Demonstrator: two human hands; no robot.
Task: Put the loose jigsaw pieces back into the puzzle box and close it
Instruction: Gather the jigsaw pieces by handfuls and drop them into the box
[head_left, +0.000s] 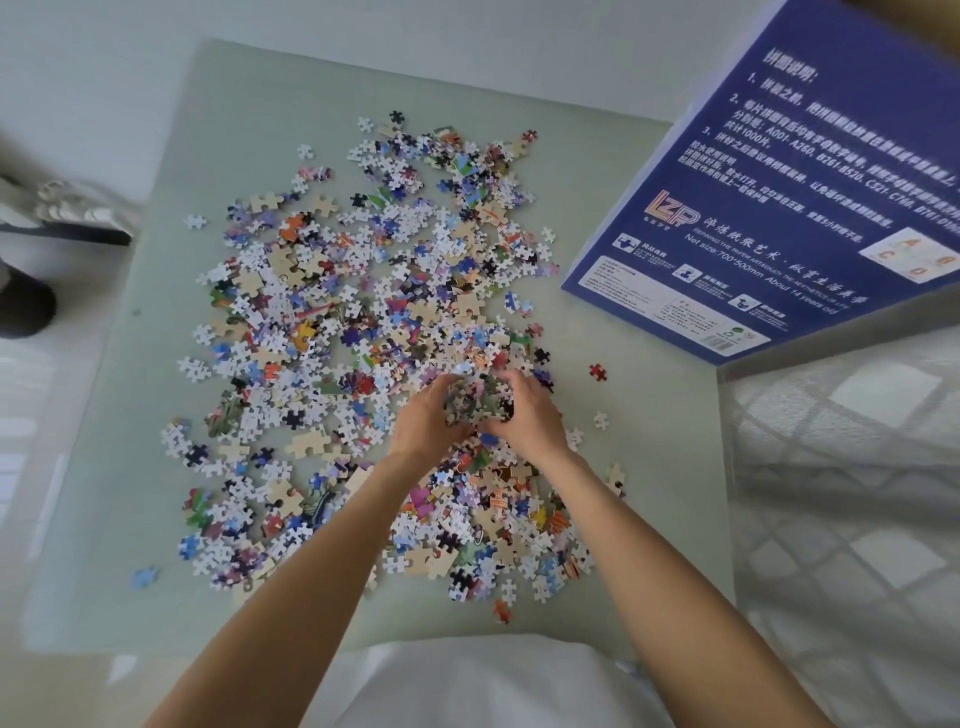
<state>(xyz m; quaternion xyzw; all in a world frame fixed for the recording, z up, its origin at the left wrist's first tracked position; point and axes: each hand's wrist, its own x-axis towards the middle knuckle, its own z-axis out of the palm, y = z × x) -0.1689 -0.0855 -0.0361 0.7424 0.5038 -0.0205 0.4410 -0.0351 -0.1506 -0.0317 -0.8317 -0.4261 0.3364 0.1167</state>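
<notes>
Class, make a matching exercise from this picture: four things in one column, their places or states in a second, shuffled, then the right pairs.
Things:
1. blue box
2. red piece
3. hands
4. pale blue piece

Places or states:
A. alone near the table's left front corner
B. cupped together round a heap of pieces
C. at the table's far right
D. alone, right of the pile

Pairs: 1-C, 2-D, 3-B, 4-A

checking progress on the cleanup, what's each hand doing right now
Left hand: fingers curled round a heap of jigsaw pieces, holding it.
Right hand: curled round the same heap from the other side.
</notes>
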